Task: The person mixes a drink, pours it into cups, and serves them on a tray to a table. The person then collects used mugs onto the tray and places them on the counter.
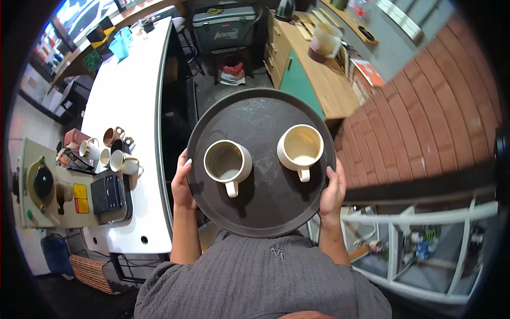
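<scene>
A round dark tray [260,212] is held level in front of my body. My left hand [183,183] grips its left rim, and my right hand [333,191] grips its right rim, thumbs at the edge and the other fingers mostly hidden. Two white mugs stand upright on it, apart from each other. The left mug [228,162] has a greyish inside, its handle pointing toward me. The right mug [300,149] looks cream inside, its handle also toward me.
On the left runs a white counter [127,90] with several cups [125,162], a black scale [106,192] and a grinder-like machine [45,183]. A wooden cabinet [319,80] and brick wall [409,106] are at the right. A grey cooler [224,29] stands ahead.
</scene>
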Action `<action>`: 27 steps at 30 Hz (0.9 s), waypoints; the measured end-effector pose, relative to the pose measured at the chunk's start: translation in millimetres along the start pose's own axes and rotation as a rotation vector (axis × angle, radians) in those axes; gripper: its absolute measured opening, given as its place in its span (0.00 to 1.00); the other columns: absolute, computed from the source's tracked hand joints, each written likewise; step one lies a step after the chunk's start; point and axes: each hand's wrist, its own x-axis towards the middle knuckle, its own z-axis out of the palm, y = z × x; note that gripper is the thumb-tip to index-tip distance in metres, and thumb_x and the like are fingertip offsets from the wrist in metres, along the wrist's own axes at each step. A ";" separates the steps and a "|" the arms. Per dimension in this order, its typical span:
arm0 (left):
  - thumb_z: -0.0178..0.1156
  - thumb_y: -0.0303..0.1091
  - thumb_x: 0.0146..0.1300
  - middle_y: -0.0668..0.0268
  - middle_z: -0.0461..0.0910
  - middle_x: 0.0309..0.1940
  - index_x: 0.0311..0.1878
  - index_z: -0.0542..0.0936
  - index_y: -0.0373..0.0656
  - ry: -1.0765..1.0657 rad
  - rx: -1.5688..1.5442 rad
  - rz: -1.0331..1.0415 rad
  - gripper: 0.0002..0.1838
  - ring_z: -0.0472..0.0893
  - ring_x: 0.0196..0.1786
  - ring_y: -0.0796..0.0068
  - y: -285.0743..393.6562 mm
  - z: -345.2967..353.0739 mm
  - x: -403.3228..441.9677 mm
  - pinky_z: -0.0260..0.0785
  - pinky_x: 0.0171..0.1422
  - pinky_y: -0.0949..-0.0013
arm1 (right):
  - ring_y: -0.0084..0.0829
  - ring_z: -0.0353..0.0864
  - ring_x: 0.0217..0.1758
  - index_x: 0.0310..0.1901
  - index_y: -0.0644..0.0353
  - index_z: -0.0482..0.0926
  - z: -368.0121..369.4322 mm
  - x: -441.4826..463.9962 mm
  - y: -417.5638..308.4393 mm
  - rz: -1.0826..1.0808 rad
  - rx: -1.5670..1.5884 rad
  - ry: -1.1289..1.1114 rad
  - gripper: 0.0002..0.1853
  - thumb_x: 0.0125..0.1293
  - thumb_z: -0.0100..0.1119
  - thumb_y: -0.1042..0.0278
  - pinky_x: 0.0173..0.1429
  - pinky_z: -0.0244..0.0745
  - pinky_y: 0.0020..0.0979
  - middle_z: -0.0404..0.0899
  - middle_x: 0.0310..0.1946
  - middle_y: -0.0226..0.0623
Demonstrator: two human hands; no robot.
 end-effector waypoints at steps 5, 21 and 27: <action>0.50 0.30 0.65 0.54 0.70 0.62 0.69 0.58 0.42 0.040 -0.111 0.050 0.29 0.74 0.63 0.60 35.3 -8.2 88.4 0.70 0.67 0.58 | 0.26 0.75 0.57 0.63 0.71 0.69 66.7 103.7 33.3 0.023 -0.035 -0.038 0.21 0.76 0.41 0.66 0.64 0.67 0.28 0.76 0.57 0.39; 0.46 0.25 0.68 0.54 0.76 0.54 0.62 0.64 0.37 0.590 -0.051 0.415 0.19 0.77 0.59 0.64 67.1 -51.4 260.3 0.71 0.65 0.61 | 0.28 0.77 0.57 0.64 0.71 0.67 276.5 378.9 129.4 0.292 0.060 -0.451 0.21 0.77 0.40 0.65 0.62 0.70 0.28 0.77 0.56 0.42; 0.47 0.21 0.66 0.55 0.74 0.58 0.66 0.64 0.34 0.819 -0.058 0.606 0.24 0.77 0.59 0.66 70.7 -21.4 324.7 0.71 0.65 0.64 | 0.24 0.75 0.55 0.62 0.67 0.67 370.3 483.2 170.7 0.297 0.008 -0.751 0.19 0.78 0.39 0.65 0.61 0.68 0.26 0.77 0.54 0.37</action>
